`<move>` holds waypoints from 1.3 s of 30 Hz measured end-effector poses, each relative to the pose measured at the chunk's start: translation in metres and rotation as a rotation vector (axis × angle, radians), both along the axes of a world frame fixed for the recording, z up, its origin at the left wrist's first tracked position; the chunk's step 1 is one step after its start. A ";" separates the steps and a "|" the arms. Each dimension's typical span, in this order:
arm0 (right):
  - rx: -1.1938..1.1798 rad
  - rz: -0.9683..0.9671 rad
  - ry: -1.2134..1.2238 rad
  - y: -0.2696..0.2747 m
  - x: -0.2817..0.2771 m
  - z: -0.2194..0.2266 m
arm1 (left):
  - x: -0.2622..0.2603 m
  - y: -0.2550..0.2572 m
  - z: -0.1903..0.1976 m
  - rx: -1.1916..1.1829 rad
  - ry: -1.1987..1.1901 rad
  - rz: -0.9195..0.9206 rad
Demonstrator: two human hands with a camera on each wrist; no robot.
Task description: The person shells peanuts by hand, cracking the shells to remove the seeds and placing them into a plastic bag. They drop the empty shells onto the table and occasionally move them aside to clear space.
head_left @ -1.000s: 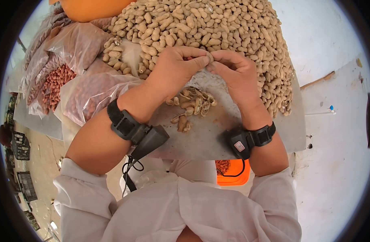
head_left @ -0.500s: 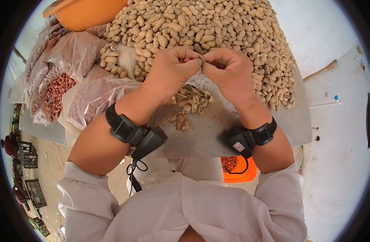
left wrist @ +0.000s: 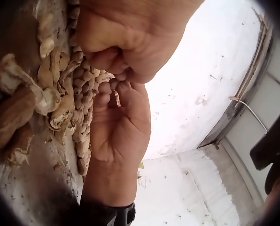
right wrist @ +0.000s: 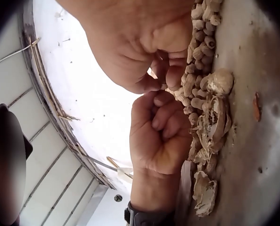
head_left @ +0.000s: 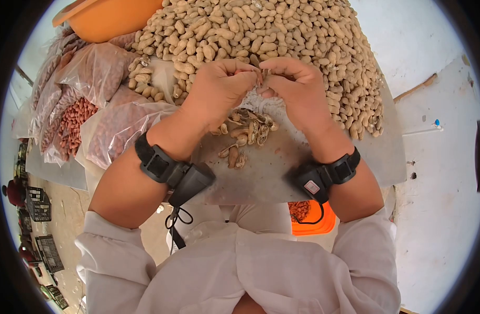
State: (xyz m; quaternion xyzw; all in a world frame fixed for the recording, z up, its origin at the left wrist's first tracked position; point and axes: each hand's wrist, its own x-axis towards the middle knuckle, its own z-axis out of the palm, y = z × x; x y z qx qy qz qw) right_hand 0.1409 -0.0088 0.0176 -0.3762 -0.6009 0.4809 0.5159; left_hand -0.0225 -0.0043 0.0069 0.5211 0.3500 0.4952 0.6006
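My left hand [head_left: 219, 94] and right hand [head_left: 305, 94] meet fingertip to fingertip in front of the heap of unshelled peanuts [head_left: 302, 42]. Between them they pinch a small peanut [head_left: 264, 77], mostly hidden by the fingers. The left hand's fingers are curled in toward its palm, with a reddish bit showing at their tips. Thumb and forefinger of the right hand press at the other side of the peanut. Under the hands, broken peanut shells [head_left: 258, 128] lie in a small pile on the grey tabletop [head_left: 250, 183].
Clear plastic bags of red kernels [head_left: 101, 65] fill the left side, one with kernels [head_left: 76, 123] exposed. An orange basin [head_left: 109, 21] stands at the back left. Below the table's near edge sits an orange tub [head_left: 323, 222] with reddish contents. A white wall [head_left: 433, 209] rises at right.
The joined hands have shifted slightly left in the head view, and the right fingers have turned a little on the peanut. The head view has tilted, bringing more of the basin into sight.
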 end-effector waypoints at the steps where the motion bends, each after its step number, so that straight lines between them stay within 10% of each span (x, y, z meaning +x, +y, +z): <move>1: -0.020 0.022 0.041 0.001 0.001 -0.001 | -0.001 0.000 0.001 -0.021 -0.047 -0.023; 9: 0.012 0.136 0.306 0.008 0.000 -0.009 | -0.003 0.005 0.001 -0.168 -0.331 -0.142; 27: 0.619 -0.277 -0.386 0.001 -0.007 -0.002 | -0.001 0.004 -0.001 -0.249 -0.248 -0.102; 39: 0.395 -0.248 -0.317 0.004 0.005 -0.002 | -0.004 0.004 -0.001 -0.264 -0.289 -0.085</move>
